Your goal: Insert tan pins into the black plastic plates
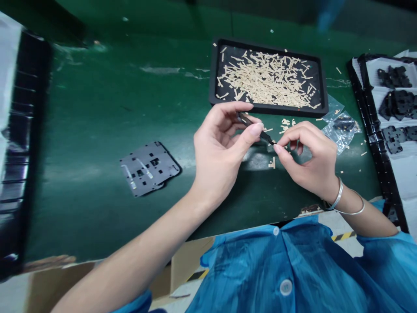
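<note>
My left hand [221,148] is closed on a small dark plastic part [265,137], which is tilted and seen nearly edge-on. At the part's lower right end, my right hand [308,154] pinches with thumb and forefinger; a tiny pale bit shows at those fingertips, too small to make out fully. Just beyond both hands stands a black tray [269,108] holding a heap of small cream-coloured strips [263,80]. Several loose cream pieces [286,126] lie on the green table between the hands and the tray.
Flat dark grey plates [148,167], partly stacked, lie left of my hands. Clear plastic bags [342,128] lie right of the tray. At the right edge, a black-framed rack [373,117] holds black moulded parts [399,104]. Another black frame [28,130] borders the left side.
</note>
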### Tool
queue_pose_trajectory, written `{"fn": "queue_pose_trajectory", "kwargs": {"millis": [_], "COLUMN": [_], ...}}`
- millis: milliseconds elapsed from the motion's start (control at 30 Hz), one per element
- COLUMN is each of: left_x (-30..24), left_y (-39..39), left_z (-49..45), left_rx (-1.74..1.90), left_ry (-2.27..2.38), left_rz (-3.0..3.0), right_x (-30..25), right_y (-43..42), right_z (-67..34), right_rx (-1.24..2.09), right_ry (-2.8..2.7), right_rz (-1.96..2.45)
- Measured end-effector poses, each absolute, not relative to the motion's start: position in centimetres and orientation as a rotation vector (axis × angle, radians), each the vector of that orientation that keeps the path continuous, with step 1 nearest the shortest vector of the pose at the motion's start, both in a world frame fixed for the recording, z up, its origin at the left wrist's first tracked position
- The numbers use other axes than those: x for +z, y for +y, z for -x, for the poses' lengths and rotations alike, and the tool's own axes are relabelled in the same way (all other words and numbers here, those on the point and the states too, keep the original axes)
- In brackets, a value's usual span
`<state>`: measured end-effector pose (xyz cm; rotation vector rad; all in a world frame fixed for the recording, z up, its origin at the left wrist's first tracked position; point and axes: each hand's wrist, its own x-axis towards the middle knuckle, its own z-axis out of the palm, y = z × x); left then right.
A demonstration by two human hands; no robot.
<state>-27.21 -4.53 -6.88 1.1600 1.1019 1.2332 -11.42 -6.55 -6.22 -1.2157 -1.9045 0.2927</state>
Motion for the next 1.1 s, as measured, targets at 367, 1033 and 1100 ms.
{"fn": "queue_pose_trajectory", "kwargs": {"millis": [367, 1033, 1100], "left_x": [-7.1, -7.8, -8.2], "left_y": [-4.8, -3.8, -3.5], "left_z": [27.1, 27.4, 27.4], "left_rx": [1.251, 1.381, 1.405], "left_ry": [1.074, 0.996, 0.955], "left_rz": [-1.141, -1.007, -1.032], "right_x": [-6.2, -6.4, -6.4], "right_y": [-6.5, -6.5, -6.4], "right_z": [11.5, 11.2, 11.2], "right_rx": [0.341, 0.164, 0.184], "right_ry": [-1.857, -1.944, -1.930], "right_rz": [1.279, 1.241, 1.231]}}
